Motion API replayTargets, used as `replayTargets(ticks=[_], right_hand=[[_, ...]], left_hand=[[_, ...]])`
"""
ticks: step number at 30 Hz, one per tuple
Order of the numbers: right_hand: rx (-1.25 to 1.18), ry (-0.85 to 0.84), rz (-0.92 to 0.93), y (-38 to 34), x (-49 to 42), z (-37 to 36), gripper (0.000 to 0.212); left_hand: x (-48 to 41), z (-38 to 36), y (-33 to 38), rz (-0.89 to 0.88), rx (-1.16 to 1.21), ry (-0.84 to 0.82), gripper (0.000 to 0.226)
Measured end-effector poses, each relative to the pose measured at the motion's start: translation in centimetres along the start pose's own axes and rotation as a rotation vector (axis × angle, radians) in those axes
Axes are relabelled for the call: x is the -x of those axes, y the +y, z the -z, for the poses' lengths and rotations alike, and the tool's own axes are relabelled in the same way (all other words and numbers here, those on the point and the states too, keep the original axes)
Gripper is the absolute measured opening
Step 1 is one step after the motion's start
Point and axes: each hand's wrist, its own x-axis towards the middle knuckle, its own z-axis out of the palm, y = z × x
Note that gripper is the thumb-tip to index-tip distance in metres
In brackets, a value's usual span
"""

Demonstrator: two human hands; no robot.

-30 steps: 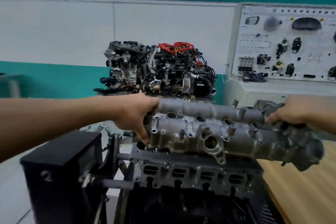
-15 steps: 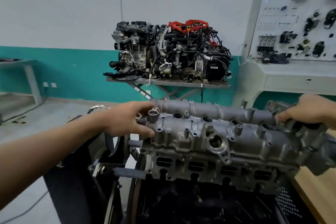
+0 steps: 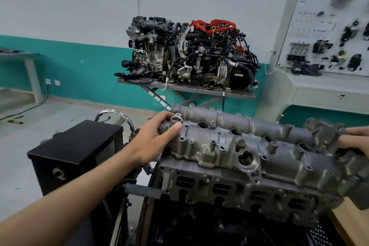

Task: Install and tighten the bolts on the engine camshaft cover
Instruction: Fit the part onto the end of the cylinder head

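Well, the camshaft cover [image 3: 249,146] lies along the top of the cylinder head [image 3: 239,189], reaching past its right edge. The left hand [image 3: 153,140] clasps the cover's left end, thumb pressed on the front, fingers curled over; the right hand [image 3: 357,142] grips the right end.

I'm looking into a car-mechanics training workshop. A stripped engine [image 3: 229,191] with its cover [image 3: 249,142] is mounted in front of me. A complete engine [image 3: 189,56] rests on a metal shelf [image 3: 235,94] by the teal-and-white wall [image 3: 79,62]. A display board [image 3: 319,32] carries mounted car parts.
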Motion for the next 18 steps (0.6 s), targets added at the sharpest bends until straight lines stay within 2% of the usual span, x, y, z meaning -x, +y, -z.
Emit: replayTargets(ticks=[2, 4, 7, 11, 13, 15, 18], right_hand=[[0.006, -0.002, -0.002, -2.8, 3.0, -0.9, 0.066], [0.054, -0.007, 0.018, -6.5, 5.9, -1.7, 0.051], [0.154, -0.042, 0.094, -10.3, 7.4, -1.9, 0.016], [0.234, -0.092, 0.127, -13.4, 8.2, -1.6, 0.005], [0.231, -0.07, 0.137, -14.4, 8.7, -1.6, 0.007], [0.228, -0.037, 0.134, -15.5, 8.8, -2.2, 0.011], [0.203, -0.037, 0.111, -16.3, 9.1, -3.7, 0.021]], left_hand=[[0.1, -1.2, 0.2, -0.053, -0.012, 0.118, 0.037], [0.3, -1.6, 0.5, -0.1, -0.045, 0.162, 0.04], [0.8, -1.4, 0.8, -0.147, -0.097, 0.227, 0.037], [0.8, -1.9, 0.6, -0.227, -0.195, 0.331, 0.011], [0.5, -1.9, 0.2, -0.255, -0.215, 0.37, 0.004], [0.5, -1.2, -0.6, -0.235, -0.206, 0.397, 0.012], [0.5, 0.1, -3.2, -0.075, -0.139, 0.421, 0.034]])
